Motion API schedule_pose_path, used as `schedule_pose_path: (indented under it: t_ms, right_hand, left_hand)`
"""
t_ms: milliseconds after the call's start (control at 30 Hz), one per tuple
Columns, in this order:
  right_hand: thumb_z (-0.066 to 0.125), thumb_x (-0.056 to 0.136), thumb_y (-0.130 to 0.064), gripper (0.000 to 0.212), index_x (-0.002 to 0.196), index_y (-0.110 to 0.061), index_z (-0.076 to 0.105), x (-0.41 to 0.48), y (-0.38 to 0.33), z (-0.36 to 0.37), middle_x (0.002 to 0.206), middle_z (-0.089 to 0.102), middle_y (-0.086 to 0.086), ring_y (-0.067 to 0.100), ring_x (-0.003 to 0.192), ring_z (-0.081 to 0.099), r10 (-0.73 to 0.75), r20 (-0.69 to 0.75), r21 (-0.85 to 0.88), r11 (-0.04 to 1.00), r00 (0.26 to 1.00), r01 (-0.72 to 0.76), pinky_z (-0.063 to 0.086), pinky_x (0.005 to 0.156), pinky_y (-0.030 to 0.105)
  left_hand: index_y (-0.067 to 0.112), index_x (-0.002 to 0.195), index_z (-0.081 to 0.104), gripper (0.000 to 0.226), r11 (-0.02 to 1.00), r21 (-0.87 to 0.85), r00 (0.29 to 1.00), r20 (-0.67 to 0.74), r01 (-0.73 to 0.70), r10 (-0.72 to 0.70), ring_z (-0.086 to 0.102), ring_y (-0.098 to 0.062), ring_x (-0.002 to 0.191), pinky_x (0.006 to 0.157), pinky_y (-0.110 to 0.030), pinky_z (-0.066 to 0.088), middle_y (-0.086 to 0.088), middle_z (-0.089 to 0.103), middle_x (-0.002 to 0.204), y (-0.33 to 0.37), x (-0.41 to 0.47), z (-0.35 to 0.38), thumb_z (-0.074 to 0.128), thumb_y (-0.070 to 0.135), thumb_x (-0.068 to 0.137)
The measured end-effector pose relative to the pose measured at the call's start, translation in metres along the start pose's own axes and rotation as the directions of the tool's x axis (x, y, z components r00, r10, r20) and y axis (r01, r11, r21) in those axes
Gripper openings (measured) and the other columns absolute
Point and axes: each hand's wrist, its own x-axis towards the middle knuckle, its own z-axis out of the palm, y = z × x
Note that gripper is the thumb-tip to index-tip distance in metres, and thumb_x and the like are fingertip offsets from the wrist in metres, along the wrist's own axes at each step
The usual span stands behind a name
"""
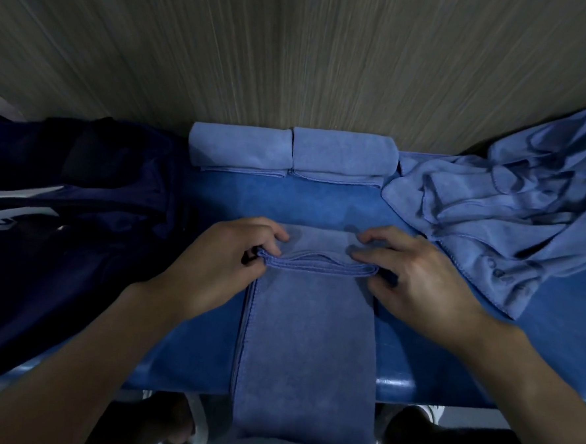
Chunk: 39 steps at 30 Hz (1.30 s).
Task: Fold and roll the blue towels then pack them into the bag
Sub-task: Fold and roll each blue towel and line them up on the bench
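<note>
A blue towel (306,342), folded into a long strip, lies on the blue table (210,319) and hangs over its front edge. Its far end is turned back into a small fold. My left hand (220,262) pinches the left end of that fold, and my right hand (408,280) pinches the right end. Two rolled blue towels (241,148) (343,154) sit side by side against the back wall. A heap of loose blue towels (504,214) lies at the right. The dark navy bag (69,208) with white markings lies at the left.
A wood-grain wall (295,50) stands right behind the table. Below the table's front edge my shoes (183,421) show on the floor. A bare strip of table lies between the rolled towels and my hands.
</note>
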Motion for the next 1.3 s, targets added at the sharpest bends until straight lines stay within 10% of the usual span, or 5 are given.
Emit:
schedule_pose_path:
  t_ms: [467, 633, 900, 1200, 1300]
  right_hand:
    - [0.073, 0.084, -0.015, 0.026, 0.109, -0.018, 0.073, -0.012, 0.000, -0.004, 0.124, 0.060, 0.004, 0.023, 0.088, 0.063, -0.053, 0.047, -0.008, 0.999, 0.998, 0.053, 0.048, 0.073, 0.039]
    - [0.054, 0.089, -0.049, 0.038, 0.105, -0.019, 0.071, -0.013, -0.005, -0.007, 0.129, 0.053, -0.002, 0.013, 0.099, 0.060, 0.035, 0.092, 0.100, 0.994, 0.995, -0.045, 0.047, 0.083, 0.040]
    - [0.046, 0.089, -0.056, 0.033, 0.081, -0.026, 0.059, -0.006, -0.006, 0.002, 0.134, 0.051, -0.006, 0.015, 0.122, 0.049, 0.207, 0.068, 0.191, 0.957, 0.976, -0.217, 0.040, 0.096, 0.047]
    - [0.073, 0.078, -0.046, 0.077, 0.143, -0.028, 0.035, 0.001, -0.011, -0.008, 0.119, 0.039, -0.019, 0.006, 0.116, 0.038, 0.360, 0.220, 0.150, 0.906, 0.907, -0.396, 0.022, 0.100, 0.026]
    - [0.077, 0.074, -0.045, 0.054, 0.120, -0.030, 0.051, 0.003, -0.010, -0.006, 0.107, 0.049, -0.017, 0.003, 0.104, 0.041, 0.340, 0.186, 0.181, 0.910, 0.922, -0.372, 0.030, 0.099, 0.031]
  left_hand:
    - [0.029, 0.084, 0.063, 0.030, 0.993, 0.113, 0.996, 0.089, -0.024, 0.014, 0.061, -0.007, 0.104, 0.087, -0.028, 0.047, 0.031, 0.054, 0.123, 0.003, -0.001, -0.005, 0.063, -0.001, 0.085]
    - [0.029, 0.087, 0.057, 0.012, 0.989, 0.144, 0.987, 0.163, -0.033, 0.010, 0.059, -0.012, 0.089, 0.082, -0.036, 0.049, 0.025, 0.048, 0.124, 0.011, -0.003, -0.008, 0.063, 0.020, 0.083]
    - [0.028, 0.078, 0.056, 0.017, 0.982, 0.187, 0.998, 0.043, 0.027, -0.035, 0.048, -0.008, 0.102, 0.085, -0.021, 0.038, 0.023, 0.036, 0.114, 0.010, 0.002, 0.002, 0.065, 0.038, 0.088]
    - [0.032, 0.143, 0.039, 0.068, 0.959, 0.244, 0.980, 0.098, 0.145, -0.174, 0.031, -0.009, 0.129, 0.111, -0.033, 0.026, 0.014, 0.042, 0.136, 0.020, 0.006, -0.003, 0.065, 0.050, 0.083]
    - [0.031, 0.143, 0.037, 0.070, 0.964, 0.207, 0.974, 0.114, 0.170, -0.196, 0.032, -0.008, 0.130, 0.114, -0.036, 0.025, 0.015, 0.041, 0.136, 0.022, 0.006, -0.004, 0.072, 0.039, 0.083]
